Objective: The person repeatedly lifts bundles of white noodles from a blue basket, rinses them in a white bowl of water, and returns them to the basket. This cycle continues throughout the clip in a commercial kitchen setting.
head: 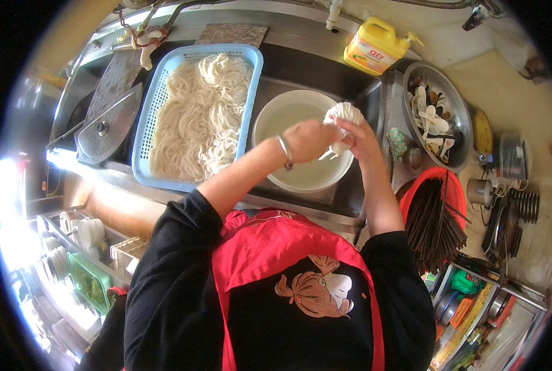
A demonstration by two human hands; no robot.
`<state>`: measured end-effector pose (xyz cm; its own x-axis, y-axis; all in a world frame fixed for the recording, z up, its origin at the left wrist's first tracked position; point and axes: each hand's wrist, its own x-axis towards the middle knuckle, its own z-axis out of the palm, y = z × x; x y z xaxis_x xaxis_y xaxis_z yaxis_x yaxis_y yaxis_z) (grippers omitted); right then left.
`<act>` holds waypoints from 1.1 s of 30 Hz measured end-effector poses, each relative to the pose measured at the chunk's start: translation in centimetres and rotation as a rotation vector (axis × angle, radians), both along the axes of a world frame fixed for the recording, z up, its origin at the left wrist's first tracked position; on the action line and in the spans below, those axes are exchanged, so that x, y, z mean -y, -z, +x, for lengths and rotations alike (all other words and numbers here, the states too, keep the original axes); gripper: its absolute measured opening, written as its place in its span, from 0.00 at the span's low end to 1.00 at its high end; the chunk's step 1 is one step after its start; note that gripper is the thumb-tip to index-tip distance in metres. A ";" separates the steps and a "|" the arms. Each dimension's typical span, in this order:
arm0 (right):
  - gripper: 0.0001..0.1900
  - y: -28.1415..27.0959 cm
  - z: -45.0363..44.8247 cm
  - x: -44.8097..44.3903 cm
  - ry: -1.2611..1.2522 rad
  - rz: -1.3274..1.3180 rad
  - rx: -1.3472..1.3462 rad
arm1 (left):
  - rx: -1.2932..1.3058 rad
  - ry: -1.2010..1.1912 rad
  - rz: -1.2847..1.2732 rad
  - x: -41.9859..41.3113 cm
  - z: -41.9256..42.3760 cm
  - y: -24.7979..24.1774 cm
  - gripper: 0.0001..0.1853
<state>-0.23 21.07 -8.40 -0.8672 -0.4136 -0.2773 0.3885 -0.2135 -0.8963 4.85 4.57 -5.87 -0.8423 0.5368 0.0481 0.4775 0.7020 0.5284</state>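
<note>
Above the right part of a round white basin (299, 182) of cloudy water, my right hand (357, 137) grips a bundle of white noodles (344, 112). Against the bundle's left side is my left hand (310, 139), slightly blurred, its fingers curled; whether it grips strands cannot be told. A few noodle ends hang below the hands. The basin stands in a dark metal sink (317, 69). To its left, a blue plastic basket (256, 69) is filled with more noodles (183, 125), coiled in loose heaps.
A yellow pump jug of detergent (373, 46) stands behind the sink. At the right are a metal bowl (463, 109) of spoons and a red basket (459, 190) of dark chopsticks. A glass lid (109, 132) leans left of the noodle basket; a faucet (484, 16) is at the upper right.
</note>
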 end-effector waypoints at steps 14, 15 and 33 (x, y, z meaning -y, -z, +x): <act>0.11 -12.1 1.4 4.8 -0.332 -0.109 -0.211 | 0.914 0.034 1.630 2.2 2.6 1.5 0.32; 0.10 -12.4 1.2 5.5 -0.368 -0.071 -0.233 | 0.868 0.021 1.514 2.9 3.3 1.7 0.30; 0.15 -7.8 -3.1 33.4 -0.652 0.150 -0.751 | 0.399 -0.677 2.259 29.0 -3.2 3.7 0.24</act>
